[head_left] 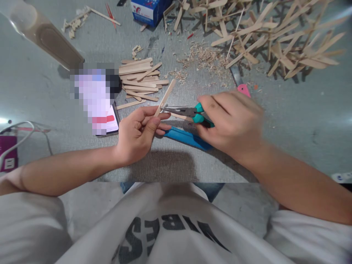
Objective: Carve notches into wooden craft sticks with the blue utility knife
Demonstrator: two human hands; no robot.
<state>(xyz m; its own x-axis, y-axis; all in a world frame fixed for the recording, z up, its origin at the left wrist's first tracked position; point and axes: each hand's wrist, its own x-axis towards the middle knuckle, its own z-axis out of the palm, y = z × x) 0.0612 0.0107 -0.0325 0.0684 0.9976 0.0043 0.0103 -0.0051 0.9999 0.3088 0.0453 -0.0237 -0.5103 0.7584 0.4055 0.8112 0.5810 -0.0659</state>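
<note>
Pinched between the thumb and fingers of my left hand (140,132) is a flat wooden craft stick (167,94), tilted up to the right. My right hand (231,119) is wrapped round green-handled needle-nose pliers (187,111). The tips of the pliers meet the stick just above my left thumb; whether they grip it or only touch it I cannot tell. Below the pliers, a blue strip-shaped object (189,138) lies on the table, partly behind both hands. Another craft stick (181,117) shows between my hands, its ends hidden.
A pile of craft sticks (143,79) lies beyond my left hand, beside a phone (112,123). Wood shavings (203,57) spread behind the pliers. Assembled stick pieces (264,36) crowd the far right. A blue box (151,11) and a pink-handled blade (243,90) are also on the table.
</note>
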